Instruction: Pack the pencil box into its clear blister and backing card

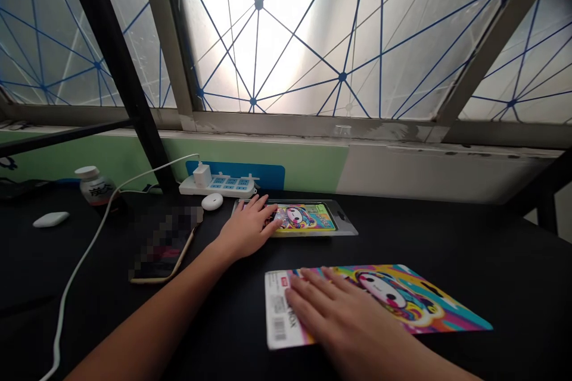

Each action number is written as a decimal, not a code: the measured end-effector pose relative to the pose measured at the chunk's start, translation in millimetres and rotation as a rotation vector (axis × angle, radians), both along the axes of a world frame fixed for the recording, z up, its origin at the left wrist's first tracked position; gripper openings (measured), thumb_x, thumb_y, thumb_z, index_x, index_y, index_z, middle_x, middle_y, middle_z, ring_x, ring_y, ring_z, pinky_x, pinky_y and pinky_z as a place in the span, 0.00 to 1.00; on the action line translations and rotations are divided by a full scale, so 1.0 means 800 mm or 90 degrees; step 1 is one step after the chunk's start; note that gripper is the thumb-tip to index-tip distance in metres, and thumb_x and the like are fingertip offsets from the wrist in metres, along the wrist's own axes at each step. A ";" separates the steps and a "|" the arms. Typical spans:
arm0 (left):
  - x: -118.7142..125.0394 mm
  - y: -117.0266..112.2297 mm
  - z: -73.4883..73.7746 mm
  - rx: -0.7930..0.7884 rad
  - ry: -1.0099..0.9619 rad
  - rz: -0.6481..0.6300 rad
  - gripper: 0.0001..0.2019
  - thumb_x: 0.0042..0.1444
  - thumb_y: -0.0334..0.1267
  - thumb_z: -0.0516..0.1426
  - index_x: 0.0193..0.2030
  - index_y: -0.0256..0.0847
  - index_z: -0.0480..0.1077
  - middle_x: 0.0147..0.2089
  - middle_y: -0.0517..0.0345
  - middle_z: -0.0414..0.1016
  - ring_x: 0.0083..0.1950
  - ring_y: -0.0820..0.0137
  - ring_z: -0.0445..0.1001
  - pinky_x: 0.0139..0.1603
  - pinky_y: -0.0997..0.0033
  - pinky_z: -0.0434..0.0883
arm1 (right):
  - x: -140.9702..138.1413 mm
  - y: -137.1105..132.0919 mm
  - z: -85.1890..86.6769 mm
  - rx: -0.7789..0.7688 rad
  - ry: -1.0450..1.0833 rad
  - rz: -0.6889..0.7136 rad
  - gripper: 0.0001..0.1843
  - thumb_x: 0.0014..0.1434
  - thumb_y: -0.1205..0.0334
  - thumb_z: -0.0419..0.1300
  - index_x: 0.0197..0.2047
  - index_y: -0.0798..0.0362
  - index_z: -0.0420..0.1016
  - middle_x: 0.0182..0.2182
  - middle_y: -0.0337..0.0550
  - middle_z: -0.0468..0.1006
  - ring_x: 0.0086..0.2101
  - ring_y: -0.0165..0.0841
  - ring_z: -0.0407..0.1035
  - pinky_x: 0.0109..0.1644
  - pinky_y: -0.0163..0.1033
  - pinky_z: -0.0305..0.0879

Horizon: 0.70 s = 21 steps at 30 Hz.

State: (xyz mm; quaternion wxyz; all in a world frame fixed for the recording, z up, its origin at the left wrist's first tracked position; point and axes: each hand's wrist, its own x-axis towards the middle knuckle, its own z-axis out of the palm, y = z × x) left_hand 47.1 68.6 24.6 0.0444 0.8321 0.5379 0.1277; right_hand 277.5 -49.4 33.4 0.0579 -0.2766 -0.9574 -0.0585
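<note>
My left hand (250, 223) reaches across the black table and lies, fingers spread, on the left end of a clear plastic blister pack (346, 225). A colourful cartoon print (308, 217) shows inside that pack. Closer to me, my right hand (337, 306) rests flat on a bright cardboard backing card (447, 306) with a cartoon character on it. The card's white left strip carries barcodes and small print. My right fingers stretch over its left part and hide some of the picture.
Left of my forearm lies a phone (167, 250), blurred on its screen. Behind it are a round white case (212, 201) and a power strip (218, 186) with a plugged charger. A white cable (89, 244), a bottle (96, 187) and a white mouse-like object (51, 219) are further left.
</note>
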 end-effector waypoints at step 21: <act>0.006 -0.016 0.006 -0.007 0.056 -0.074 0.41 0.63 0.68 0.44 0.74 0.43 0.54 0.76 0.43 0.50 0.76 0.45 0.48 0.69 0.36 0.52 | -0.050 0.062 -0.024 -0.227 0.204 0.009 0.21 0.67 0.56 0.58 0.61 0.54 0.70 0.60 0.50 0.73 0.61 0.42 0.62 0.70 0.48 0.50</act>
